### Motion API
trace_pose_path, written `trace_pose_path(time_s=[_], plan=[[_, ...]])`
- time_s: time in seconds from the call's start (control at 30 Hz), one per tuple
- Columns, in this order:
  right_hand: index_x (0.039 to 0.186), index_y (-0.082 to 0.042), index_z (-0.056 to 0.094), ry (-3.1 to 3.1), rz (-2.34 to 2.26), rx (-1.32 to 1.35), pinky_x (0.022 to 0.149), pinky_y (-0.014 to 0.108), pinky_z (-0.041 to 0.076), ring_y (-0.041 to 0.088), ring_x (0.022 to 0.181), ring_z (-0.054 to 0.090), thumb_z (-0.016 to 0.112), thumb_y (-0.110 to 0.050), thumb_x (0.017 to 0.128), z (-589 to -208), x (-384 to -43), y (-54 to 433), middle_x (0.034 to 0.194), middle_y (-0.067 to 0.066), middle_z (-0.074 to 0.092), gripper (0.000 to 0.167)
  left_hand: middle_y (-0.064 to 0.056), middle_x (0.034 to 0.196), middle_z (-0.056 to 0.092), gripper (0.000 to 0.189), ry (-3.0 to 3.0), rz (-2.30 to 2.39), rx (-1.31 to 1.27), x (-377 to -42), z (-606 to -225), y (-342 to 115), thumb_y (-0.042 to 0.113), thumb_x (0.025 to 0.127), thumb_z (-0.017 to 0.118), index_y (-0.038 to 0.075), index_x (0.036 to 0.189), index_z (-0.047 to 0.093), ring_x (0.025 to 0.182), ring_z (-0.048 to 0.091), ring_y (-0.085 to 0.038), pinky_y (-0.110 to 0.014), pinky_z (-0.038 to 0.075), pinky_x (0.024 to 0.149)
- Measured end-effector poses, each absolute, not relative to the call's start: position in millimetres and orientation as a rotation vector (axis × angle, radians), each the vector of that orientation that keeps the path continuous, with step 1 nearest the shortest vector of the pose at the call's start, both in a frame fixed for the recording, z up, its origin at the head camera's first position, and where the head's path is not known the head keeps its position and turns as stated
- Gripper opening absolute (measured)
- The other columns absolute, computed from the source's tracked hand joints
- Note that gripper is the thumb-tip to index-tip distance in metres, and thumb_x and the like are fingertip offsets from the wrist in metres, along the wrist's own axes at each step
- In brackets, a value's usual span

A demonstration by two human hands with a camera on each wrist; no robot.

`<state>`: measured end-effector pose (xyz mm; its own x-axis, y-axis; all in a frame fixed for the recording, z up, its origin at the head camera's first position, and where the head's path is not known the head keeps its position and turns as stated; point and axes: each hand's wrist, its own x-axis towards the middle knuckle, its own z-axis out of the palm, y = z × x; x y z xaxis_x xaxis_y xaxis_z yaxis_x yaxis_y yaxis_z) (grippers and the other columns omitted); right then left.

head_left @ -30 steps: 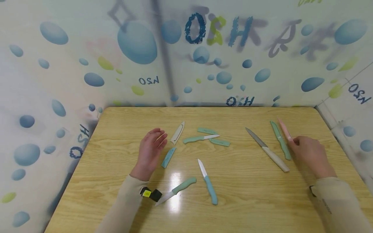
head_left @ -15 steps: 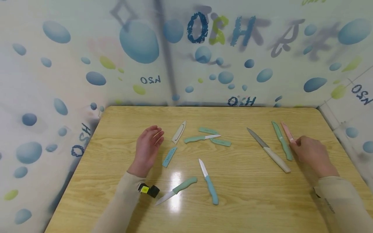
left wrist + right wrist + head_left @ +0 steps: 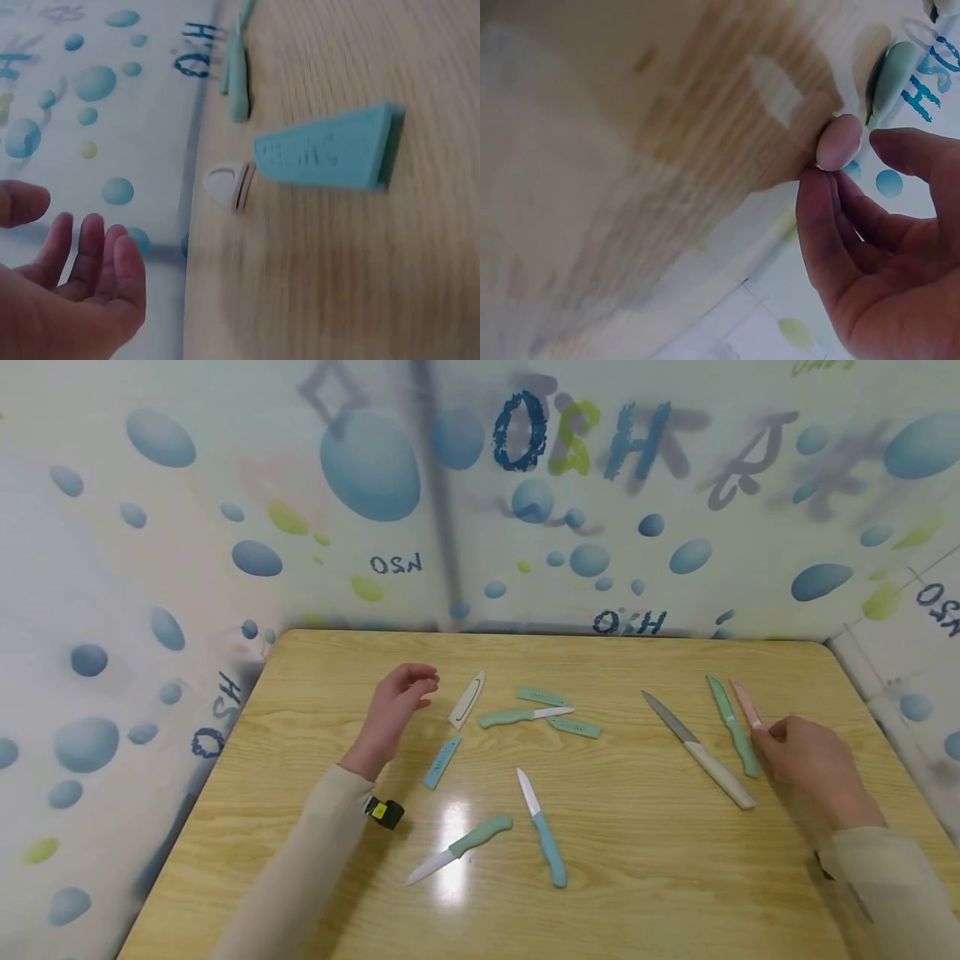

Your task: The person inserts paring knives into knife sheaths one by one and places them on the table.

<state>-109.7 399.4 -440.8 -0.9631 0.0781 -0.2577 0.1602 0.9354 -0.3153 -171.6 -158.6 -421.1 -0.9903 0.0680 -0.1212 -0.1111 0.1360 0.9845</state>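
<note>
My right hand (image 3: 813, 764) is at the table's right side, thumb and fingers around the handle end of a pink knife (image 3: 745, 700). That knife lies with its pink, apparently sheathed end pointing away. In the right wrist view the rounded pink handle end (image 3: 840, 142) sits between thumb and fingertips. Just left of it lies a green sheathed knife (image 3: 731, 727). My left hand (image 3: 393, 718) hovers at the left with loosely bent fingers, holding nothing. Nearest to it are a white knife sheath (image 3: 467, 700) and a blue sheath (image 3: 442, 763).
A white-handled knife (image 3: 697, 752) lies with its blade bare. Bare-bladed too are a blue-handled knife (image 3: 546, 839), a green-handled knife (image 3: 468, 843) and another green-handled knife (image 3: 517, 717), which lies between two green sheaths (image 3: 543, 697). A patterned wall sheet (image 3: 480, 510) stands behind the wooden table (image 3: 637, 902).
The pink knife, tilted and blurred a second ago, now lies flat beside the green sheathed knife. My left hand has moved slightly away from me and turned. The head view has shifted a little.
</note>
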Motion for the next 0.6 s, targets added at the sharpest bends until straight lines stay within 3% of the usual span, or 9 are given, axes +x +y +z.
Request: trace_pose_path(time_s=[0.17,0.33,0.6], plan=[[0.119,0.022,0.057,2.885,-0.505,0.216,0.068,0.055,0.053,0.045,0.086,0.064,0.045,-0.041,0.108,-435.9,-103.6,397.7,0.092,0.026,0.069,0.065,-0.017,0.135,0.060,0.037,2.426,1.697,0.067,-183.9,-423.5,-155.7,0.020,0.106,0.057,-0.002,0.137,0.057,0.125,0.056,-0.032,-0.048,0.049,0.109],[0.128,0.019,0.054,2.910,-0.486,0.282,0.072,0.063,0.051,0.058,0.101,0.057,0.043,-0.045,0.107,-431.0,-98.3,395.8,0.122,0.041,0.058,0.068,-0.015,0.132,0.063,0.036,2.591,1.472,0.118,-195.4,-427.9,-148.7,0.022,0.105,0.057,0.002,0.134,0.061,0.124,0.057,-0.032,-0.047,0.050,0.106],[0.129,0.013,0.057,2.984,-0.516,0.258,0.066,0.060,0.051,0.054,0.100,0.059,0.048,-0.048,0.107,-424.1,-87.9,389.0,0.123,0.039,0.058,0.066,-0.019,0.125,0.065,0.038,2.781,1.035,0.276,-214.2,-434.4,-132.7,0.019,0.102,0.055,-0.003,0.133,0.062,0.114,0.062,-0.034,-0.047,0.054,0.098]])
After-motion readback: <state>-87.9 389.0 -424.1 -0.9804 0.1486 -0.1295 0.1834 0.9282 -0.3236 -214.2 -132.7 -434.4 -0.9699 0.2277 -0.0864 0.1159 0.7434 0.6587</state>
